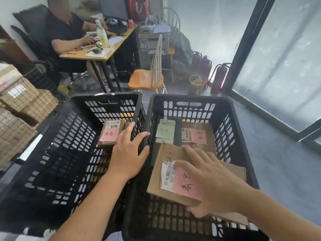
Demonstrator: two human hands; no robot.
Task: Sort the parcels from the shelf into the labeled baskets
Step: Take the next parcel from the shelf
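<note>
Seen from a head-worn camera looking down: two black slotted plastic baskets stand side by side on a grey floor, their inner walls touching.

The left basket (57, 136) holds one small brown parcel (111, 134) near its far right corner, with a pink handwritten note and a white shipping label on top.

The left hand (129, 153) reaches forward over the place where the baskets meet. Its fingers are spread and nearly straight; the fingertips lie over the shared rims, one close to the small parcel's edge. It grips nothing.

The right basket (224, 115) holds several parcels. At the back lie a dark flat parcel with a pale green note (165, 132) and, just beside it, a brown box with a pink note (199, 134). Nearer the camera is a cardboard box (163, 173), tilted, carrying a barcode label and a pink handwritten note. Another piece of cardboard lies under it to the right.

The right hand (213, 185) is on this cardboard box, fingers spread over its top and thumb at its near edge, holding it loosely rather than in a closed fist.

Behind the baskets are a wooden chair (145, 79), a desk (97, 53) where another person sits, stacked cartons (22, 98) on the left, and red fire extinguishers (218, 77) by a large window.
</note>
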